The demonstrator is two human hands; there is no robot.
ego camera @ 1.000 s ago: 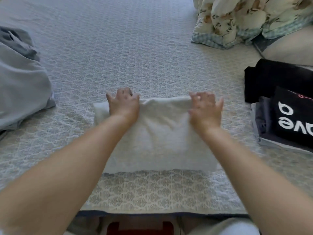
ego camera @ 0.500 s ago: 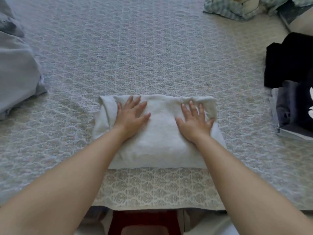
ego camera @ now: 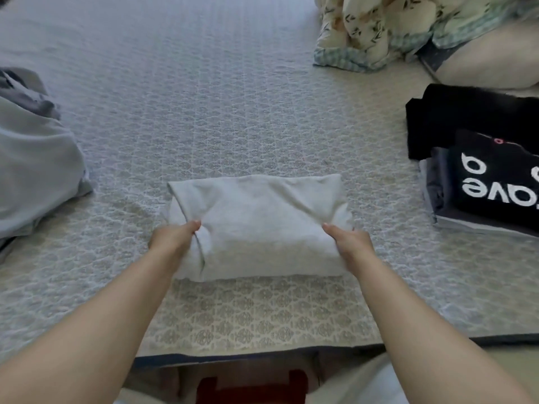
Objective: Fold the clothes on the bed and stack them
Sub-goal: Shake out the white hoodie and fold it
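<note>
A folded white garment (ego camera: 259,223) lies on the patterned bedspread (ego camera: 204,118) near the bed's front edge. My left hand (ego camera: 172,237) grips its left end, thumb on top and fingers tucked under the cloth. My right hand (ego camera: 347,239) grips the right end the same way. At the right sits a stack of folded clothes (ego camera: 481,188), topped by a black shirt with white letters. Behind it lies a folded black garment (ego camera: 466,112). An unfolded grey garment (ego camera: 32,167) is heaped at the left edge.
A floral quilt (ego camera: 393,27) is bunched at the back right, beside a pale pillow (ego camera: 490,65). A red stool (ego camera: 250,389) shows below the bed's front edge (ego camera: 233,355).
My hands pressed flat on top of the white garment half a second ago. They have slid back to its two ends and now grip them. The camera has tilted up.
</note>
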